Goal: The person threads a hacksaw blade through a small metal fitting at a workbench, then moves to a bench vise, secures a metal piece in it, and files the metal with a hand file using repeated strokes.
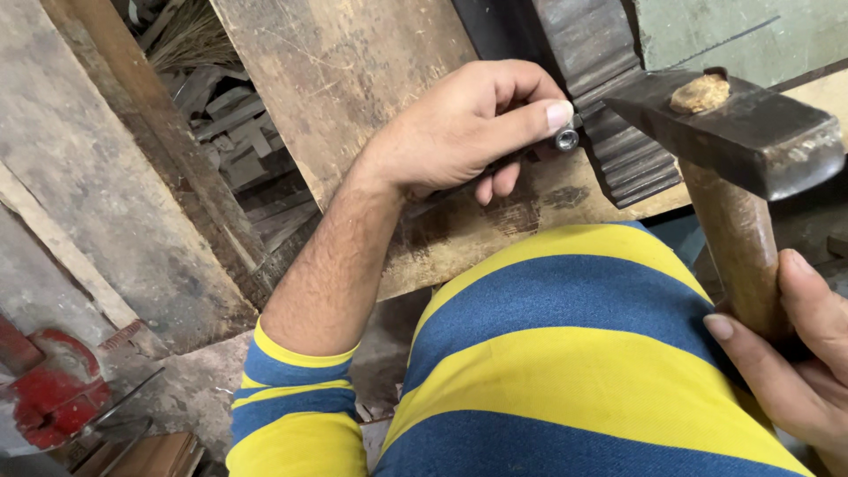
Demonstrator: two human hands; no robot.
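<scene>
— What has each hand got?

— The left hand [459,132] pinches a short, shiny metal bolt-like pin [567,139] between thumb and curled fingers, its round end facing up, right against the edge of a dark, ribbed moulded strip of wood [618,132]. The right hand [799,353] is clenched around the worn brown wooden handle [738,247] of a hammer whose dark steel head [742,132] hangs just above and to the right of the pin, near it but not touching.

— How would those handle?

— The pin looks small, hard and smooth, so I'd judge it slippery and easy to drop; a pinch on its shank, close under the end, suits it. The hammer seems top-heavy and stiff. The grip sits low on the handle, away from the head.

— And around them?

— The ribbed strip lies on a scuffed, pale wooden board [353,79] serving as the surface. The person wears a yellow-and-blue striped shirt [565,353]. Lower left stands a red metal vice [53,389], well apart, and wood offcuts [238,132] lie in a dark gap beyond the board.
</scene>
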